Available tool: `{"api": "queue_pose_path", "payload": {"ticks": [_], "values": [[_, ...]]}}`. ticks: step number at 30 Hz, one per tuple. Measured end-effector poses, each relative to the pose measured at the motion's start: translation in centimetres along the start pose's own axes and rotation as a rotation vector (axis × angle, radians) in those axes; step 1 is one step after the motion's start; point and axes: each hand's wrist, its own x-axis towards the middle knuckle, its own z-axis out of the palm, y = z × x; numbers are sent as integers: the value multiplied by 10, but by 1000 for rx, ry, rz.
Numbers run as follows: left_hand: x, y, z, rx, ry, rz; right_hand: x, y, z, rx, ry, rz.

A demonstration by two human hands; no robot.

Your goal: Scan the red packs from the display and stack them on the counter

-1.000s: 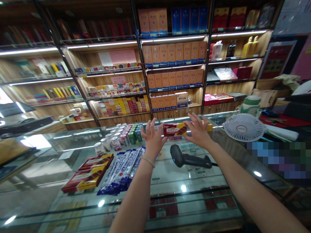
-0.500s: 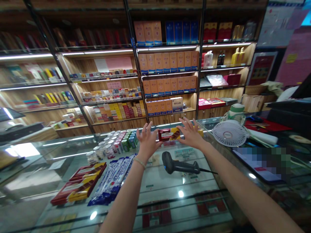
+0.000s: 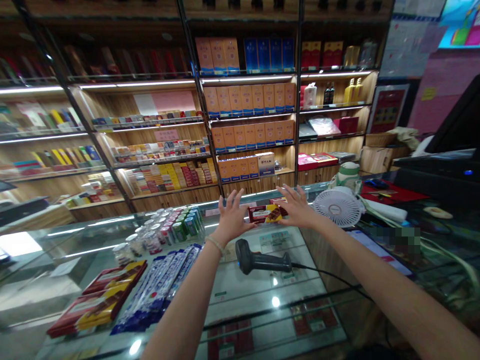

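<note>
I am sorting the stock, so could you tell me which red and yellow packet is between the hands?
The far packet between the left hand and right hand; the other packets lie untouched, near left.

A black barcode scanner [image 3: 262,261] lies mid-counter on the glass counter [image 3: 247,295]. Blue sweet packs [image 3: 157,290] and red-yellow bars [image 3: 97,299] sit toward its left edge; a white fan [image 3: 336,207] stands at its right edge.

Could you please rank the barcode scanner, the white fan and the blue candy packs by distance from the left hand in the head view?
1. Barcode scanner, just below the left hand.
2. Blue candy packs, lower left.
3. White fan, far right.
</note>
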Motion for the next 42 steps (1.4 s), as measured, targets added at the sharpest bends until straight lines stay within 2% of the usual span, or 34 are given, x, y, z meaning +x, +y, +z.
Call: {"api": "queue_pose_path", "payload": {"ticks": [10,15,20,24,30,36,42], "values": [[28,27,24,-67,-70,47,-37,24,-5,-128,125,164],[39,39,37,-85,-97,69,-49,36,-3,-144,126,203],[47,48,40,-79,-139,88,-55,42,3,-135,90,220],[58,53,38,-64,-105,85,-51,42,6,-132,105,266],[87,56,41,-61,-3,26,-27,47,8,-191,182,332],[112,56,48,-52,19,-17,-7,55,27,-244,211,372],[122,56,62,-32,10,-2,-5,56,44,-248,220,414]]}}
